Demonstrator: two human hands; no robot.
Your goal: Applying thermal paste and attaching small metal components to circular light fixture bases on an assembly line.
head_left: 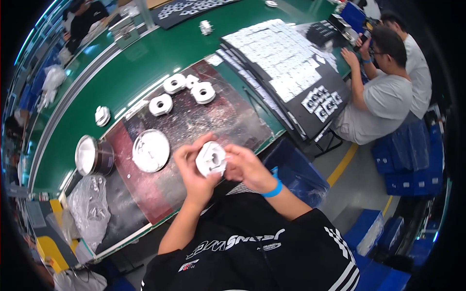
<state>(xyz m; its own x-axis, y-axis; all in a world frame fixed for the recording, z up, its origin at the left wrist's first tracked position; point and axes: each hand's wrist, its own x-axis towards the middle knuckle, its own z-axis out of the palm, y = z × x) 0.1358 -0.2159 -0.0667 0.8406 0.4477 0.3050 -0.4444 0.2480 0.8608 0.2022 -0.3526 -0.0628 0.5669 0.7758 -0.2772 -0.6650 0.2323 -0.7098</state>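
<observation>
A white rounded plastic housing [211, 159] with an opening in its middle is gripped in my left hand [192, 167], just in front of my body. My right hand [246, 167], with a blue wristband [273, 188], has its fingers curled together against the housing's right edge. Whether a small piece sits between those fingers is hidden. Farther off on the worn dark mat [228, 114] lie similar white housings with dark centre holes: one on the left [160, 104], one behind [174, 84] and one on the right [203, 92]. A smaller white piece [192, 81] lies among them.
Left of my hands are a round white lid [151, 150], a metal tin [95, 156] and a clear plastic bag [91, 208]. A green conveyor [141, 60] curves behind. Stacked black trays of white parts [276, 58] stand right. A blue bin [296, 174] sits below; co-workers [383, 87] sit beyond.
</observation>
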